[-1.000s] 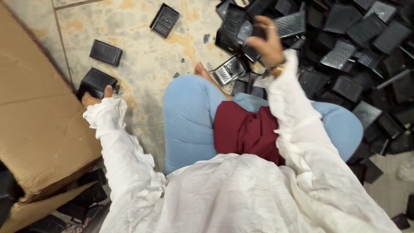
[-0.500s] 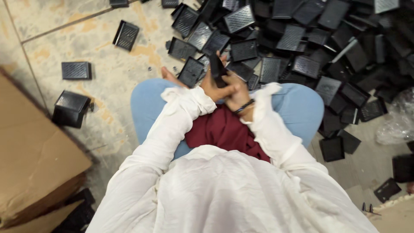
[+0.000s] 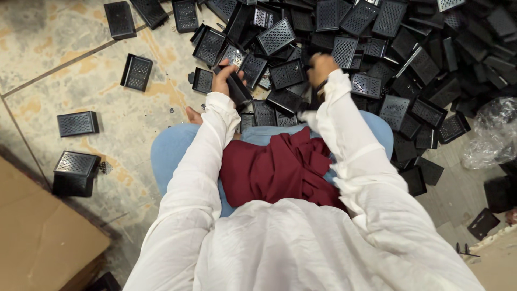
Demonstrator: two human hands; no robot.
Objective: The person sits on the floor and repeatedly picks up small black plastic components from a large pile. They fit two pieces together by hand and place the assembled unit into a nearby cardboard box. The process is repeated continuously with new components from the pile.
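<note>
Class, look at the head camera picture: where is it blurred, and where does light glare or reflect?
Head view: the right hand is smeared by motion blur; the left hand, gripping a black box, is sharper; the clear plastic bag shows glare; lighting is even, shadows soft.

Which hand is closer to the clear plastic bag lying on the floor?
Right. The right hand is over the pile of black trays, toward the plastic bag; the left hand is farther away, beyond it.

Dozens of black perforated trays (image 3: 274,36), one cardboard box (image 3: 43,237), one plastic bag (image 3: 493,134)
</note>
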